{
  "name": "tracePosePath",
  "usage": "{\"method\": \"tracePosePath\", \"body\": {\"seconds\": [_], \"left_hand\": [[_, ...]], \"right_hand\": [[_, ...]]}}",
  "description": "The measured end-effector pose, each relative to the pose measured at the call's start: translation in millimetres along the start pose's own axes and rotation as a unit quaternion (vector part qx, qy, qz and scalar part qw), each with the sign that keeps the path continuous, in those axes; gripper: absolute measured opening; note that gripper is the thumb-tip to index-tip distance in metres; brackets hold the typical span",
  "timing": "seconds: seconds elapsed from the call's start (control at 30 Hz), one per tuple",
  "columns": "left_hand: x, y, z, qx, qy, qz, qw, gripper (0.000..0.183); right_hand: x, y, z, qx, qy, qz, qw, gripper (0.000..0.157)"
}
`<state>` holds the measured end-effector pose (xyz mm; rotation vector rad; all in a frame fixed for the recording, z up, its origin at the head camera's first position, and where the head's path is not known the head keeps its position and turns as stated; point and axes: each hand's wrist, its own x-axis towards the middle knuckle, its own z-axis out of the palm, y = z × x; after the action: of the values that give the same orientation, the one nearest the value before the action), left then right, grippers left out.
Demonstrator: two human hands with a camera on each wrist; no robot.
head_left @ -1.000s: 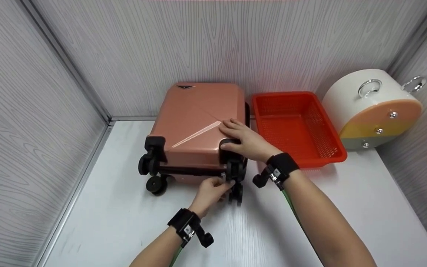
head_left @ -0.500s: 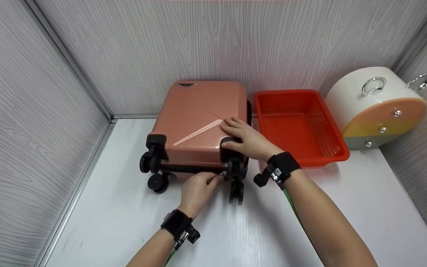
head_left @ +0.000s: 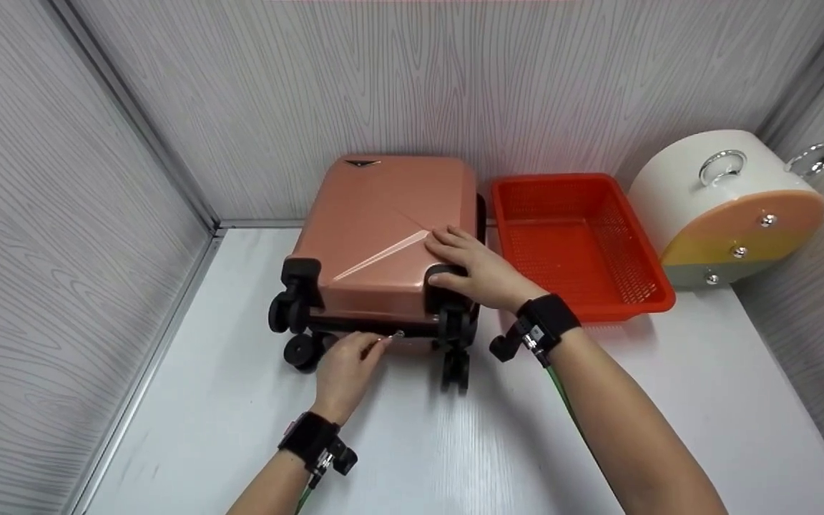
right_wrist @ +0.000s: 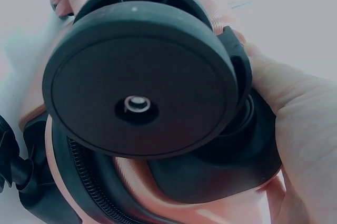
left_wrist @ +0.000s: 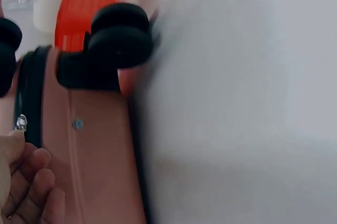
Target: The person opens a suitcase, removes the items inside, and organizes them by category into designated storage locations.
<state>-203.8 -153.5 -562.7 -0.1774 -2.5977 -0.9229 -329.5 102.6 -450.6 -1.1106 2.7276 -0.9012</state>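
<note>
A pink hard-shell suitcase (head_left: pixel 383 214) lies flat, its black wheels (head_left: pixel 289 311) toward me. Along its near side my left hand (head_left: pixel 346 368) pinches a small silver zipper pull (head_left: pixel 398 335) between thumb and forefinger. The left wrist view shows the zipper slider (left_wrist: pixel 21 123) on the black zipper band just beyond the thumb. My right hand (head_left: pixel 480 270) rests with straight fingers on the near right corner of the lid. In the right wrist view a wheel (right_wrist: pixel 139 87) hides much of the scene, with zipper teeth (right_wrist: pixel 89 174) below it.
To the right of the suitcase is a red plastic basket (head_left: pixel 651 300). Beyond it stands a white rounded box (head_left: pixel 698 164) with a striped front and silver rings. Grey wood-grain panels (head_left: pixel 412 86) wall in the white table (head_left: pixel 190 429).
My left hand has moved left along the suitcase's near side, drawing the zipper pull away from the right wheels. The right hand has stayed on the lid.
</note>
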Motion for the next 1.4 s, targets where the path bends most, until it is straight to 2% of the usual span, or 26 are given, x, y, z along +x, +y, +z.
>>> {"method": "tracePosePath", "body": {"seconds": [0.23, 0.4, 0.57, 0.8, 0.9, 1.0, 1.13, 1.27, 1.4], "left_hand": [[-6.8, -37.0, -21.4, -0.018, 0.043, -0.031, 0.9984, 0.019], [-8.7, -66.7, -38.2, -0.053, 0.057, -0.105, 0.9914, 0.016], [-4.7, -89.9, -52.0, -0.090, 0.044, -0.178, 0.9789, 0.026], [1.9, -116.0, -70.1, -0.074, 0.035, -0.229, 0.9701, 0.032], [11.0, -126.6, -78.4, -0.061, 0.026, -0.243, 0.9678, 0.034], [27.1, -135.4, -84.5, -0.057, 0.008, -0.249, 0.9668, 0.037], [48.1, -144.1, -90.1, -0.063, -0.031, -0.257, 0.9640, 0.042], [65.3, -147.5, -91.4, -0.066, -0.065, -0.268, 0.9590, 0.047], [77.8, -144.7, -89.8, -0.064, -0.078, -0.265, 0.9590, 0.053]], "right_hand": [[-1, -1, 0.7, 0.012, -0.006, 0.007, 1.000, 0.071], [-2, 2, -0.1, 0.008, -0.005, 0.008, 1.000, 0.071], [-4, 3, -3.1, 0.004, -0.004, 0.011, 1.000, 0.070], [-2, 3, -1.2, 0.000, -0.013, 0.010, 1.000, 0.071], [-1, 1, -0.8, 0.000, -0.016, 0.008, 1.000, 0.070], [-2, 1, -1.8, 0.001, -0.018, 0.007, 1.000, 0.070], [-2, 1, -2.5, 0.001, -0.020, 0.008, 1.000, 0.070], [-2, 1, -2.2, -0.001, -0.023, 0.008, 1.000, 0.071], [-2, 3, -1.4, 0.001, -0.024, 0.010, 1.000, 0.072]]}}
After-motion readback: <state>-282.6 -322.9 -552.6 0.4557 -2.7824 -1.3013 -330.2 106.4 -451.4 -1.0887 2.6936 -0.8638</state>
